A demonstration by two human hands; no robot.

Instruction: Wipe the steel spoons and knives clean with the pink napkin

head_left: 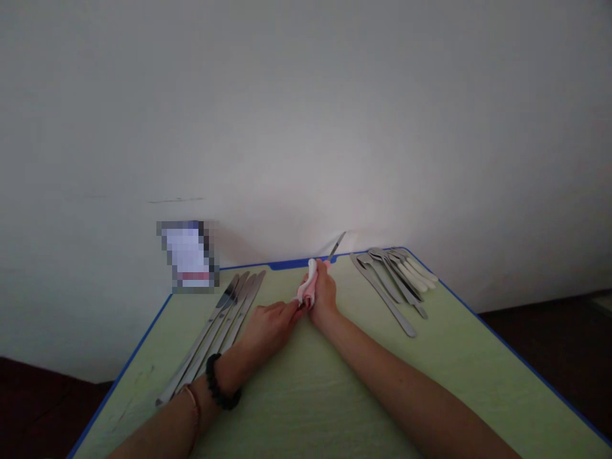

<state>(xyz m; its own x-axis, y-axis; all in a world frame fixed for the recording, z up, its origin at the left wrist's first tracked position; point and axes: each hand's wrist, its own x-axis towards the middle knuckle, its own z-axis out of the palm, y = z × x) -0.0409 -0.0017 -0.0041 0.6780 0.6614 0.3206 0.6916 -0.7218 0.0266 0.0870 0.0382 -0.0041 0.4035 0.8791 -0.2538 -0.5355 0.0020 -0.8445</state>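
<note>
A pink and white cloth [308,288] is bunched in my right hand [325,293], whose fingers are closed around it. Wrapped inside the cloth is a table knife [337,246], with its shiny blade sticking out beyond my right hand toward the wall. My left hand [275,324] pinches the near end of the knife, just below the cloth; the handle is mostly hidden by my fingers. Both hands are close together above the middle of the green table [306,395].
Several table knives [224,328] lie side by side at the left, partly behind my left arm. On the right lie several metal spoons and other cutlery [394,287], plus white-handled pieces [415,271]. A blurred-out phone-like object [189,255] leans at the back left. The wall [306,127] borders the table's far edge.
</note>
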